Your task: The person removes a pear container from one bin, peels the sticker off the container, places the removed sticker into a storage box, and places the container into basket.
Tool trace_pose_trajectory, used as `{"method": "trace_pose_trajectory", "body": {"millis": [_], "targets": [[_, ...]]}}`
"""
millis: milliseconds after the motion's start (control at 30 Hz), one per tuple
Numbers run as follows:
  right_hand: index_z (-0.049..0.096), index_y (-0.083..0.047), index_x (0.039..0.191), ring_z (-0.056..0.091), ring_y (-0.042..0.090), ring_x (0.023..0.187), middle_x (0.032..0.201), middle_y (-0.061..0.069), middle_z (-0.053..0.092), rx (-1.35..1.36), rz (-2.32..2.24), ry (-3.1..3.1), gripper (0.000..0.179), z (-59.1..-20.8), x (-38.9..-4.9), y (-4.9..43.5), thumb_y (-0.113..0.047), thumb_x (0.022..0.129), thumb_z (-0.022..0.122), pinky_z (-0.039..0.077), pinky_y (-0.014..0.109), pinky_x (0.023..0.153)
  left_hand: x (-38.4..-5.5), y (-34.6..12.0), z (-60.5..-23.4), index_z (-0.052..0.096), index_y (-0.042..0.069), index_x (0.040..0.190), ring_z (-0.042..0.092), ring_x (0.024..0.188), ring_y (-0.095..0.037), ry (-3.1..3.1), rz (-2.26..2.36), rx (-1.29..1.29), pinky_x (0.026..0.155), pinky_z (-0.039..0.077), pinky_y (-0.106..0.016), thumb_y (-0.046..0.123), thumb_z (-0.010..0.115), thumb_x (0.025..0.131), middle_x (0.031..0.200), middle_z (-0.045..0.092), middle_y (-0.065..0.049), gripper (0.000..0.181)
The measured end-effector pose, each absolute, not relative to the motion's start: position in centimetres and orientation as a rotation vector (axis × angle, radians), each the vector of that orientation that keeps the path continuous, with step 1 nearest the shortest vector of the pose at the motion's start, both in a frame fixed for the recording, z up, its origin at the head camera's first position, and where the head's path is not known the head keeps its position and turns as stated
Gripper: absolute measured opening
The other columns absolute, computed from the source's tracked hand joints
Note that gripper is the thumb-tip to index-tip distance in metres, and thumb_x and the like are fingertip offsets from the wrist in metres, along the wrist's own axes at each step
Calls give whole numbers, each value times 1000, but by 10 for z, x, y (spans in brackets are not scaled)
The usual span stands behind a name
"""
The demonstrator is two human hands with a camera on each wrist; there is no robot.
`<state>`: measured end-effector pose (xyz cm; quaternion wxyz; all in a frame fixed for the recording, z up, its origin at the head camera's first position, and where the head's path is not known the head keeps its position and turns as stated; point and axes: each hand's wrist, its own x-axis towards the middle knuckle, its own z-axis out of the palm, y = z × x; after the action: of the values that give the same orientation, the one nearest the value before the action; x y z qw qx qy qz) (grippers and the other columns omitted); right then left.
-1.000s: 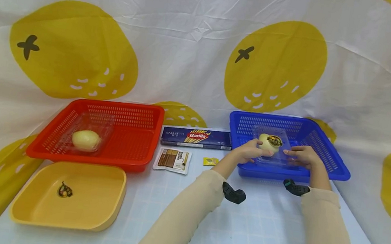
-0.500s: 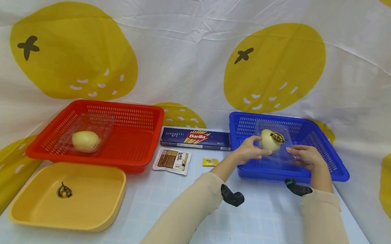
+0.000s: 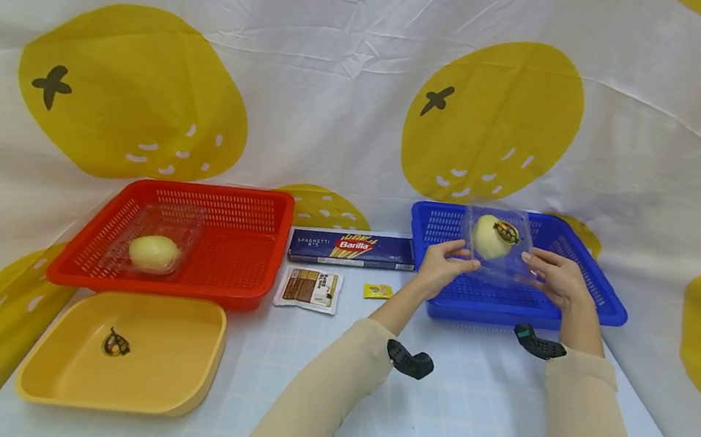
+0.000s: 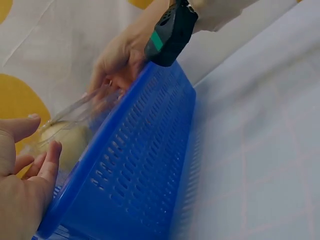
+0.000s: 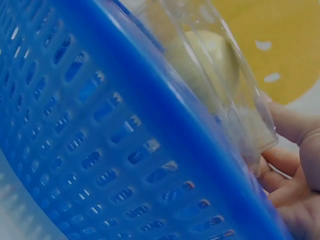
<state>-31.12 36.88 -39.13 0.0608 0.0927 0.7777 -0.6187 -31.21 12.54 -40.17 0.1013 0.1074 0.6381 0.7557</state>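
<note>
Both hands hold a clear plastic box with a pale yellow, rounded item inside and a dark round sticker on its lid. My left hand pinches the box's left edge between thumb and fingers. At the opposite edge, my right hand grips with its thumb on top and fingers below. The box is tilted over the blue basket, its lid facing me. Seen from the right wrist, the box rises above the basket's rim, thumb against its edge.
On the left stands a red basket bearing another clear box with a pale yellow item. An orange-yellow tray lies before it. Between the baskets are a spaghetti box, a brown-and-white packet and a small yellow sachet.
Both hands have raised the clear box up from inside the blue basket and tipped it more upright. The red basket, tray and packets have stayed in place.
</note>
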Motion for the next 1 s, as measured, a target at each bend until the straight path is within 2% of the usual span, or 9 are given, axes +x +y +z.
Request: {"method": "trace_pose_trajectory", "body": {"millis": [67,133,233,300,467,567,667,733,1000], "targets": [[19,-5,149,34,26,132,144,9,35,277,-1953,2318,86,-389,-306,367,-39,85,66,50,13,72,-311,125,-402,53,-2,130,66,93,-21,1855,2274,313,82,52,-27,1,73,79,100,65,-3,55],[20,-4,149,47,15,117,127,0,47,257,-2040,2272,85,-385,-301,366,-33,85,68,52,15,72,-309,125,-402,54,-3,129,66,88,-19,1816,2311,317,80,53,-27,-1,72,78,93,64,-1,54],[20,0,148,54,0,95,108,-13,49,211,-2132,2212,85,-380,-293,365,-25,84,70,53,18,71,-307,123,-403,52,-5,130,65,77,-14,1751,2346,347,78,54,-26,-4,70,79,87,63,-1,54],[20,1,148,57,-3,90,107,-14,48,185,-2139,2205,84,-376,-288,363,-24,85,70,54,19,71,-305,121,-403,50,-6,131,64,71,-12,1684,2379,372,78,55,-29,-7,67,79,84,63,-5,54],[19,2,148,56,-4,89,108,-13,47,137,-2088,2253,83,-368,-278,355,-25,86,68,53,18,71,-299,112,-401,47,-3,134,64,68,-12,1549,2432,414,81,54,-39,-10,63,82,81,65,-7,55],[20,1,148,52,0,90,109,-12,47,129,-2057,2293,81,-365,-270,349,-28,88,66,51,16,71,-294,106,-397,46,-2,136,64,69,-12,1506,2442,435,75,55,-32,-9,63,83,79,64,-2,56],[21,-1,148,48,2,94,118,-9,45,135,-2018,2329,80,-362,-261,345,-32,88,64,49,14,71,-288,100,-394,47,-2,135,63,68,-12,1477,2461,457,65,53,-22,-9,63,83,79,63,-2,55],[22,-2,148,47,2,97,123,-7,43,141,-2037,2307,79,-361,-255,342,-32,89,64,48,14,72,-284,96,-392,48,-1,135,63,68,-12,1474,2469,465,63,52,-20,-10,62,83,79,62,-3,54],[25,2,146,50,-1,95,110,-16,47,117,-2016,2339,78,-357,-235,329,-34,89,63,49,12,70,-264,80,-389,49,-2,134,62,67,-12,1383,2502,427,60,51,-19,-13,59,83,81,61,-4,52]]}}
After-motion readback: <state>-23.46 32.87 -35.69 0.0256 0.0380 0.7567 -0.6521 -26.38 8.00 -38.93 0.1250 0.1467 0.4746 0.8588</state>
